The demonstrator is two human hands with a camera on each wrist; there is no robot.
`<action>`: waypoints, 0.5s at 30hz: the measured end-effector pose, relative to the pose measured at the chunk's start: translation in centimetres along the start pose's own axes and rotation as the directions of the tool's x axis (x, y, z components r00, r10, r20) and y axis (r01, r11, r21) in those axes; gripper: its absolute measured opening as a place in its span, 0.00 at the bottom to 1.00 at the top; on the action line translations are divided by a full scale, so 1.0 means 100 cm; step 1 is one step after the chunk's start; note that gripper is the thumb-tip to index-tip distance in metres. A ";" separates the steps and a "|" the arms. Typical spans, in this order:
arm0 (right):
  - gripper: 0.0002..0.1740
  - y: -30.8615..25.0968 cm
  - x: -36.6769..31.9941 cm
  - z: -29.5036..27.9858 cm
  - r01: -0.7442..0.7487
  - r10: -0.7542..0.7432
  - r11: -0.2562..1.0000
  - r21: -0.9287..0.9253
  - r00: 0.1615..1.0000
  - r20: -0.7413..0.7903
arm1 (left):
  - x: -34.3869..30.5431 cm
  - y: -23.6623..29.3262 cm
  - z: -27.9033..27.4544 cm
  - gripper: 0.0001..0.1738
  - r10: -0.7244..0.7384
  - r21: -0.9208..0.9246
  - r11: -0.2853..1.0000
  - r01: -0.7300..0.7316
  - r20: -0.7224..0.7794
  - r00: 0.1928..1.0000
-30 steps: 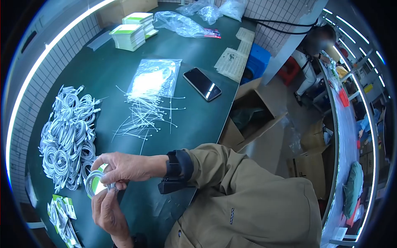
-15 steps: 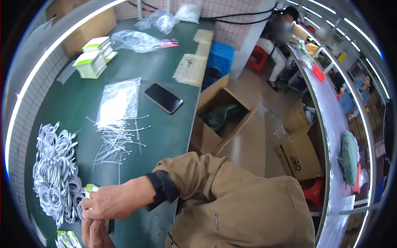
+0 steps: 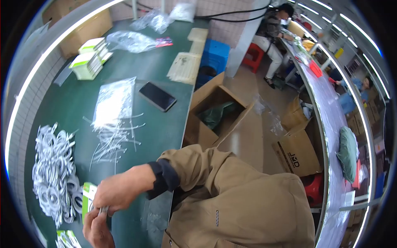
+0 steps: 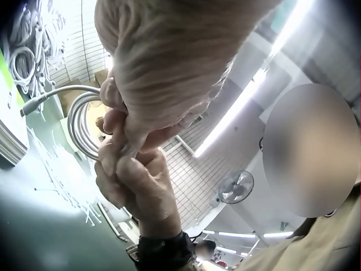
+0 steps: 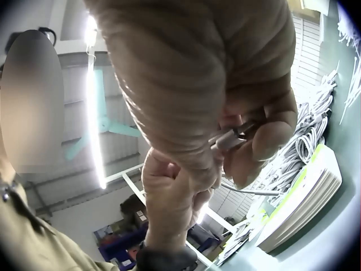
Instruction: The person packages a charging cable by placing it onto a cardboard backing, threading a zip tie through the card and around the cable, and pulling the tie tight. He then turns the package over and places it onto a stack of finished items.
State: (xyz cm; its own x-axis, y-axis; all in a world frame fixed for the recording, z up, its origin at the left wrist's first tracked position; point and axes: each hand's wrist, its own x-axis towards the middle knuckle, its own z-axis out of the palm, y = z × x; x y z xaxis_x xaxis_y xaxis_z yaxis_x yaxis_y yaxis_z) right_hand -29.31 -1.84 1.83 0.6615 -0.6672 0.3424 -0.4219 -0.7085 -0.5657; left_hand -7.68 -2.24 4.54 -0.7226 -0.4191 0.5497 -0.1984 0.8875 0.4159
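Both hands meet above the near left part of the table, fingers pinching one coiled grey cable [image 4: 82, 127]. My right hand [image 3: 120, 190] is above my left hand [image 3: 98, 229] in the head view and hides most of the coil. In the right wrist view, a cable connector [image 5: 228, 140] sticks out among the fingers of my right hand. The cable's other plug [image 4: 35, 105] hangs free in the left wrist view, beside a stack of green and white cards [image 5: 307, 197]. That stack lies on the table below the hands.
A heap of coiled grey cables [image 3: 53, 177] lies left on the green table [image 3: 153, 128]. Loose white cable ties [image 3: 109, 144], a clear bag [image 3: 115, 99] and a phone [image 3: 158, 96] lie further back. Carded cables [image 3: 68, 239] sit near left. An open carton [image 3: 206, 132] stands right of the table.
The head view has turned, shifting the table left and down. My right hand has rolled over, its back now covering the coil that showed earlier. Both hands stay together on the cable.
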 end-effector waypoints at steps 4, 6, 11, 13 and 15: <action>0.22 0.002 -0.003 -0.002 0.213 -0.143 0.895 0.392 0.969 -0.201 | -0.013 0.008 -0.009 0.12 -0.031 0.203 0.979 0.029 0.008 0.999; 0.21 0.006 0.000 -0.004 0.116 -0.073 0.880 0.461 0.991 -0.109 | -0.015 0.011 -0.017 0.14 -0.014 0.238 0.971 0.003 0.044 0.999; 0.12 -0.001 0.008 -0.012 0.035 -0.039 0.867 0.497 0.999 -0.003 | -0.036 0.004 -0.034 0.18 0.028 0.122 0.992 -0.037 0.071 0.997; 0.12 -0.008 0.014 -0.014 -0.035 0.009 0.868 0.496 0.998 0.054 | -0.041 0.009 -0.039 0.16 0.002 0.167 0.986 -0.014 0.070 0.998; 0.11 -0.008 0.019 -0.007 -0.023 0.020 0.879 0.477 1.000 0.013 | -0.047 0.003 -0.038 0.15 0.015 0.169 0.985 -0.022 0.040 0.999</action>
State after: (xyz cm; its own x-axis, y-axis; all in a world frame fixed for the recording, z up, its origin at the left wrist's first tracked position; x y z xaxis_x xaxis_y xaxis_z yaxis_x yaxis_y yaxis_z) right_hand -28.17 -2.71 3.47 0.6609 -0.6780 0.3217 -0.0902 -0.4973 -0.8629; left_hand -1.84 -0.71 4.79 -0.7516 -0.3977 0.5262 -0.2919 0.9160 0.2753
